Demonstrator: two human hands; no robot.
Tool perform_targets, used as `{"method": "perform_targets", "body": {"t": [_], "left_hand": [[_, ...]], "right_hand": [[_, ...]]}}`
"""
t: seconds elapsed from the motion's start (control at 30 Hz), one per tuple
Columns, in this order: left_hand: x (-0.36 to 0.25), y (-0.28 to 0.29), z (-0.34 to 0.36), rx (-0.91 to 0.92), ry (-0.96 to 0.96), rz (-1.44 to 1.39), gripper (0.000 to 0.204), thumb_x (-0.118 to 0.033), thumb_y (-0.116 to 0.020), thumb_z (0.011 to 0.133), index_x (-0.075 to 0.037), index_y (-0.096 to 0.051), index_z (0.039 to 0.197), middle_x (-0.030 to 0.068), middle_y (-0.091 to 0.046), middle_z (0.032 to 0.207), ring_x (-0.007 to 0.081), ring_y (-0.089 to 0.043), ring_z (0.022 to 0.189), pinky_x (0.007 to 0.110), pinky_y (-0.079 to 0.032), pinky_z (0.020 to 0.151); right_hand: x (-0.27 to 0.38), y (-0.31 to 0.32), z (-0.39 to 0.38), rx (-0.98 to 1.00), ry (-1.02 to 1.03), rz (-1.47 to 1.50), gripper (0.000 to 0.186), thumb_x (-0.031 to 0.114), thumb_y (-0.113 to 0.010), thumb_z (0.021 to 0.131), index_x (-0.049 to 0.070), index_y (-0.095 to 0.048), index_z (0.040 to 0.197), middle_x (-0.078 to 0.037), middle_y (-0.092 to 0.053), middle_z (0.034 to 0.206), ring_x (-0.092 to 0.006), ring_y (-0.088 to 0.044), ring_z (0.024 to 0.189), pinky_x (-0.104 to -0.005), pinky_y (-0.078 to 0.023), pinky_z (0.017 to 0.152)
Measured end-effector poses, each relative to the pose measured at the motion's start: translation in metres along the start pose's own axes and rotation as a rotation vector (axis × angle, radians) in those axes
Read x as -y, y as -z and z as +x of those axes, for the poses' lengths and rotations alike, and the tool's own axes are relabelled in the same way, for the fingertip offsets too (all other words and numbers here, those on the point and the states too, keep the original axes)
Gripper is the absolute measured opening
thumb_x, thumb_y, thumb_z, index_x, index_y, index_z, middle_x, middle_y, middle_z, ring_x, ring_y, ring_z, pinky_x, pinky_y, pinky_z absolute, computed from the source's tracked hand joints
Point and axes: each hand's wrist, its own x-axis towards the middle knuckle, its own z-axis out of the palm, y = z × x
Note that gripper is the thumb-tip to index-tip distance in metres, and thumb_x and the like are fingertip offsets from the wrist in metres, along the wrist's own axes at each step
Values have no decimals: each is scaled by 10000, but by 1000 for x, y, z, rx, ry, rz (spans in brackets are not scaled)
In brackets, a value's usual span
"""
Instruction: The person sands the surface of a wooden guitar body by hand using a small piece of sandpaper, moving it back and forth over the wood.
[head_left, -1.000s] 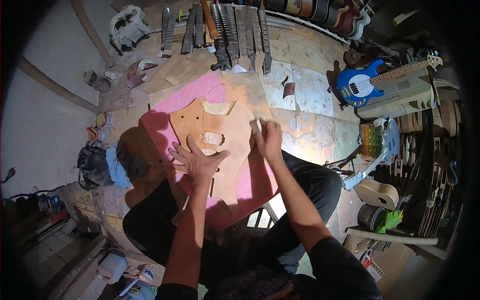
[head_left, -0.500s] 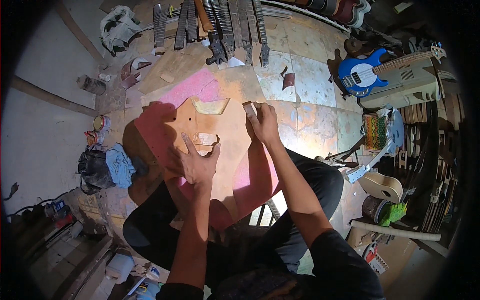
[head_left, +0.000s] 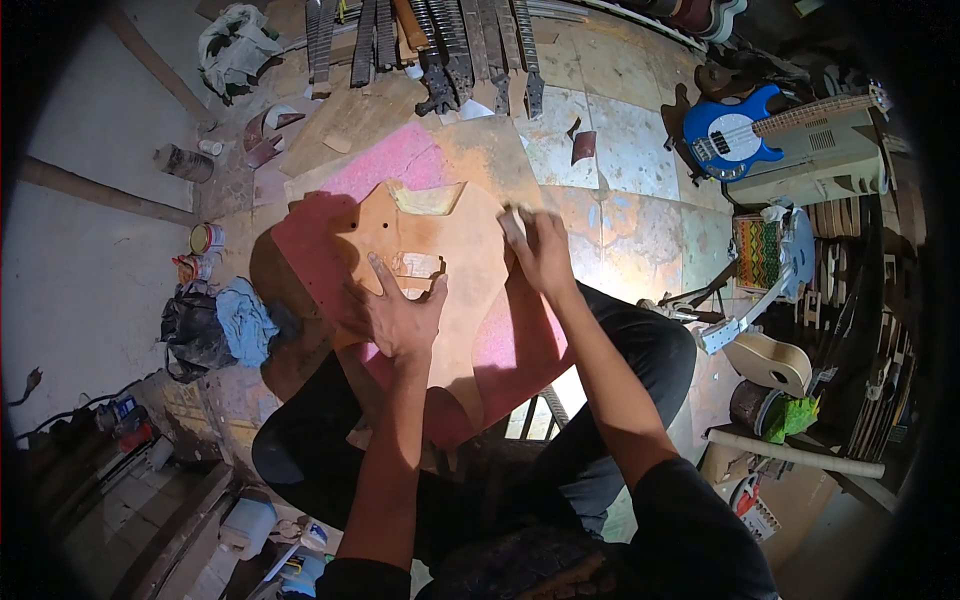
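A bare wooden guitar body point(head_left: 470, 235), with cut-out pockets and a few drilled holes, lies flat on a pink and red board point(head_left: 310, 265) in front of me. My left hand point(head_left: 400, 318) rests on the body with its fingers spread, just beside the middle pocket. At the body's upper right edge, my right hand point(head_left: 542, 250) pinches a small folded piece of sandpaper point(head_left: 514, 222) against the side. The fingers partly cover the paper.
Several guitar necks point(head_left: 440, 60) lie at the far side. A blue bass guitar point(head_left: 735, 135) stands at the right, above an acoustic guitar body point(head_left: 768, 362). Curled brown sandpaper point(head_left: 583, 148) is on the tiles. A blue cloth point(head_left: 245, 325) and opened cans point(head_left: 206, 238) sit left.
My right hand has shifted slightly along the body's edge, and its wrist and the sandpaper have tilted. My left hand keeps its place on the body. The whole view has moved a little.
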Motion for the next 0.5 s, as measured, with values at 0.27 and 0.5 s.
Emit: {"method": "perform_targets", "body": {"t": [0.27, 0.5], "left_hand": [[-1, -7, 2, -131, -67, 75, 1184, -753, -733, 813, -155, -257, 1716, 400, -259, 1640, 539, -369, 1489, 596, -380, 1178], [6, -4, 3, -116, -24, 103, 1188, -788, -702, 807, -171, -256, 1719, 391, -247, 1651, 514, -303, 1528, 669, -301, 1191]], "right_hand": [[13, -13, 76, 74, 47, -49, 312, 187, -752, 954, 19, -677, 1205, -250, -662, 1121, -473, -618, 1088, -529, -494, 973], [10, 0, 33, 94, 132, 41, 348, 226, -753, 946, 75, -690, 1253, -247, -661, 1141, -477, -618, 1094, -533, -495, 979]]}}
